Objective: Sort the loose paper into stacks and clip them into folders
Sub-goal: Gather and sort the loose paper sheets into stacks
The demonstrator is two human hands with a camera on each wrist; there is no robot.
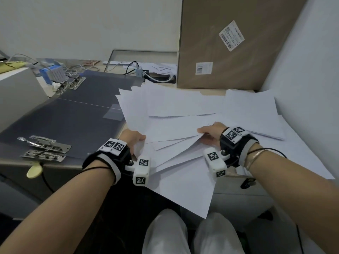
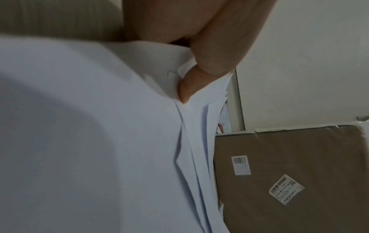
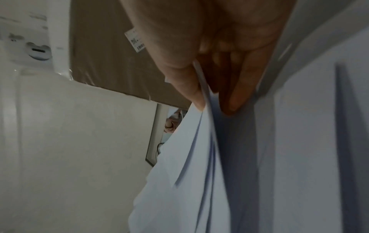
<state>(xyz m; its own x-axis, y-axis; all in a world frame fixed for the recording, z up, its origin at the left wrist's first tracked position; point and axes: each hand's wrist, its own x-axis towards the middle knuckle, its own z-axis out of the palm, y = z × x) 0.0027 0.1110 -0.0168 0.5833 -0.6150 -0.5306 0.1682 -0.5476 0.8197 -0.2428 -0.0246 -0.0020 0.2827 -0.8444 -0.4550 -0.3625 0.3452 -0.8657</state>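
My left grip and right grip pinch loose paper; fingertips hidden underneath, folders at ten o'clock.

Beyond both grips a tall box blocks the back. Right of the right grip a wall closes in. Left of the left grip open folders and metal clips cover the counter.

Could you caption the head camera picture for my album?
Both hands, left hand and right hand, gather loose paper beside open folders.
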